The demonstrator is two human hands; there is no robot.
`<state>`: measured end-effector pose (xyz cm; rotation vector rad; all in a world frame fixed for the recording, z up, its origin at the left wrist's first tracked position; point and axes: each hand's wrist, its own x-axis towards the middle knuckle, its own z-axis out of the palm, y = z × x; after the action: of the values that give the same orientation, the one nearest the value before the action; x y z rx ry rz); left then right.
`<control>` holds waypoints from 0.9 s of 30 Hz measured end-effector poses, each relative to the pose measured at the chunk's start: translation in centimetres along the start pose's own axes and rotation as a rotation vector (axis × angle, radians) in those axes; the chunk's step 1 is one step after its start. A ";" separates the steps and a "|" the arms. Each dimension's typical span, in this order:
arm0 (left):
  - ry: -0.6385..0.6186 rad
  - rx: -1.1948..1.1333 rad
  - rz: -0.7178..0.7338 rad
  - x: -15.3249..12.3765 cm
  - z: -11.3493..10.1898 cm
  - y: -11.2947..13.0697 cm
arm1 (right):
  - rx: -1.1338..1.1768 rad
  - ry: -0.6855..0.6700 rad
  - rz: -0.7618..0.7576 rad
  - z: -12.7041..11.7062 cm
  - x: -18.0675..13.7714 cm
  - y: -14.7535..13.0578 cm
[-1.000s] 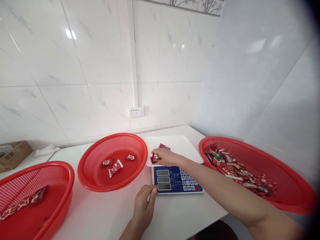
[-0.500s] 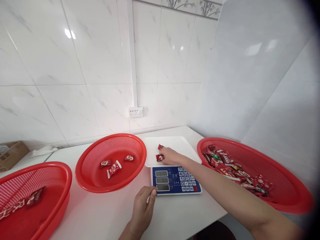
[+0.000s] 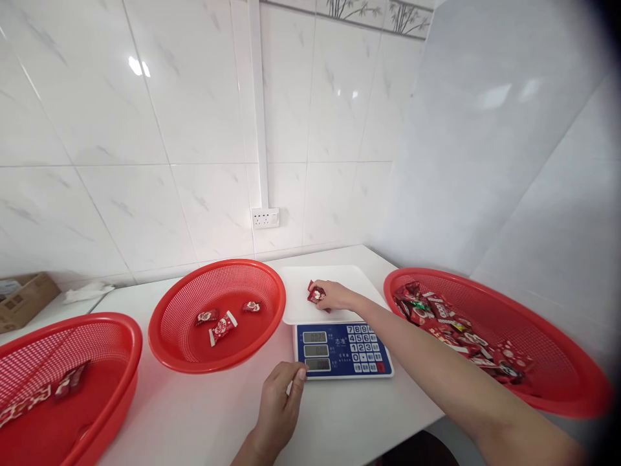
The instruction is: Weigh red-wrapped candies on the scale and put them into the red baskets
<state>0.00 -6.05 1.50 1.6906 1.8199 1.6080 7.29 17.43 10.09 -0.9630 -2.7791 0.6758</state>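
My right hand [image 3: 332, 296] reaches over the white pan of a blue-faced scale [image 3: 339, 349] and is closed on red-wrapped candies [image 3: 315, 294] lying on the pan. My left hand [image 3: 279, 401] rests on the white counter beside the scale's front left corner, fingers curled, with nothing seen in them. The middle red basket [image 3: 216, 314] holds three red candies. The right red basket [image 3: 490, 336] holds a heap of wrapped candies.
A third red basket [image 3: 63, 382] at the left holds a few candies. A cardboard box [image 3: 24, 298] and a white cloth lie at the far left by the tiled wall. A wall socket [image 3: 265, 217] sits above the counter. The counter's front edge is close to me.
My right hand has gathered the candies on the scale pan together and drawn them slightly toward the pan's middle. My left hand has stayed put.
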 end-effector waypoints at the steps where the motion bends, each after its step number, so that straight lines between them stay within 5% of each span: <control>1: -0.001 0.000 0.001 0.0 0.0 0.0 | 0.007 -0.002 0.003 -0.1 0.0 0.1; 12: -0.031 0.012 0.004 -0.1 0.2 0.2 | 0.155 0.125 0.045 0.0 -0.2 -0.8; 22: -0.005 0.031 -0.007 0.2 -0.2 0.1 | 0.627 0.005 -0.183 0.2 2.3 -9.5; 27: 0.002 0.043 -0.033 0.3 -0.3 -0.1 | 0.549 0.022 -0.258 0.5 1.2 -9.9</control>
<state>-0.33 -5.97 1.71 1.6681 1.8862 1.5696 0.71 11.07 14.07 -0.4881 -2.4160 1.2705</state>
